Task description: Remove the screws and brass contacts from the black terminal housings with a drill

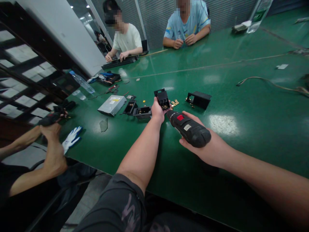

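Right hand (pixel 205 146): fingers closed on black cordless screwdriver (pixel 189 128), long axis slanting up-left, nose toward black plastic bracket (pixel 162 99) gripped upright by left hand (pixel 157 111)

Nothing is legible: the red rectangular badge (pixel 180 117) on the black plastic cordless screwdriver (pixel 190 130) and the yellow-and-white label (pixel 115 100) on the flat silver metal disc drive (pixel 111 106) are too blurred to read.

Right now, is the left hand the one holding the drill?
No, the drill lies in the right hand, while the left hand holds a black plastic part.
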Action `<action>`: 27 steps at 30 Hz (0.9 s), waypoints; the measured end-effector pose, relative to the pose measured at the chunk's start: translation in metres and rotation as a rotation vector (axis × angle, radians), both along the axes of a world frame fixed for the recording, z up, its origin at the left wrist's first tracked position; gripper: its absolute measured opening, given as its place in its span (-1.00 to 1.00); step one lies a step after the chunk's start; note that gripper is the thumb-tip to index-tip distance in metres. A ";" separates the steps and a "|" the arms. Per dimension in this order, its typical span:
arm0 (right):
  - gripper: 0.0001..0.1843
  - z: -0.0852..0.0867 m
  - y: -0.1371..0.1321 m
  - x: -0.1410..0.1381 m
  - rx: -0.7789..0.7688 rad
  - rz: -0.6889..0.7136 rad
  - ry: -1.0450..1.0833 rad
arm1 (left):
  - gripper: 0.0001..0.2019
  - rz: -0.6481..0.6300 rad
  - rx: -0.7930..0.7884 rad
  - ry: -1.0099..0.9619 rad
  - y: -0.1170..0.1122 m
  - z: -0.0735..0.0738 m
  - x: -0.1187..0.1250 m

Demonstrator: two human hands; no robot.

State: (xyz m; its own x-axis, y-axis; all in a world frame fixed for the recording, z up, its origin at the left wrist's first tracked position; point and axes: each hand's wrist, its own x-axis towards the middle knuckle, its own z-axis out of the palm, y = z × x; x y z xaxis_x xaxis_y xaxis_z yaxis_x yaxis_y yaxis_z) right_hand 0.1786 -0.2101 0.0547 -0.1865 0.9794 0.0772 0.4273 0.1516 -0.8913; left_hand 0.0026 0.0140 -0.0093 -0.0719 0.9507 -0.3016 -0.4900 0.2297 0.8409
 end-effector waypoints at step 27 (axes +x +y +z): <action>0.14 -0.001 0.000 -0.001 -0.040 -0.005 0.008 | -0.32 -0.013 0.009 -0.021 0.004 -0.005 -0.001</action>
